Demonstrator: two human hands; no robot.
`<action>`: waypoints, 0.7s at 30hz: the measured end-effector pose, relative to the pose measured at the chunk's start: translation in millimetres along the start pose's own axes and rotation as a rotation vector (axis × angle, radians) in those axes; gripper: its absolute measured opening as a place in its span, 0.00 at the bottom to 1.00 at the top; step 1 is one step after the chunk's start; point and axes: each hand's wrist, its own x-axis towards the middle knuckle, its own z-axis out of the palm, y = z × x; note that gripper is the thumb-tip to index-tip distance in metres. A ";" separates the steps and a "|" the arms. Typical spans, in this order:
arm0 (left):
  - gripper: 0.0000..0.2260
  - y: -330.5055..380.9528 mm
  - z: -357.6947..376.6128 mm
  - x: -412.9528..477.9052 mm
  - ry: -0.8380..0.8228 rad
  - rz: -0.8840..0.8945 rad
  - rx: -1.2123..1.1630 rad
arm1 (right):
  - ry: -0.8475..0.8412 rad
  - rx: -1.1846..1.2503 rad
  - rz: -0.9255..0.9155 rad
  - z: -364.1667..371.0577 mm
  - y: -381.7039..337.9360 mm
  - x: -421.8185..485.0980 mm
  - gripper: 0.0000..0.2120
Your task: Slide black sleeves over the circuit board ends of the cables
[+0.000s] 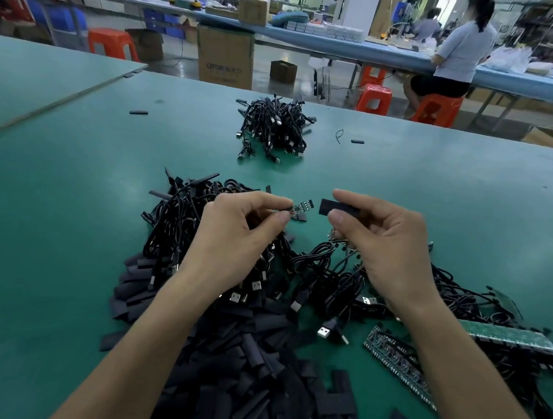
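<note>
My left hand pinches a cable just behind its small green circuit board, which points right. My right hand pinches a black sleeve between thumb and forefinger. The sleeve's open end faces the board with a small gap between them. Both are held above a tangle of black USB cables. A big heap of loose black sleeves lies under my forearms.
A second pile of cables sits farther back on the green table. Strips of green circuit boards lie at the right. Stray sleeves lie at the far left and right. A seated person works at another bench.
</note>
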 end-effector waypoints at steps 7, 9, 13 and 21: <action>0.06 2.4 2.7 -0.8 -0.021 -0.011 -0.018 | 0.030 -0.284 -0.112 0.9 -1.9 -3.2 0.14; 0.07 3.2 3.5 -0.7 -0.021 -0.016 -0.020 | 0.040 -0.339 -0.156 0.7 -2.3 -3.5 0.15; 0.07 4.7 2.8 -1.4 -0.015 -0.014 -0.027 | 0.057 -0.379 -0.229 -0.4 -2.2 -3.3 0.10; 0.07 8.2 4.3 -1.6 -0.036 -0.015 -0.033 | 0.058 -0.446 -0.311 -0.9 -1.2 -3.4 0.06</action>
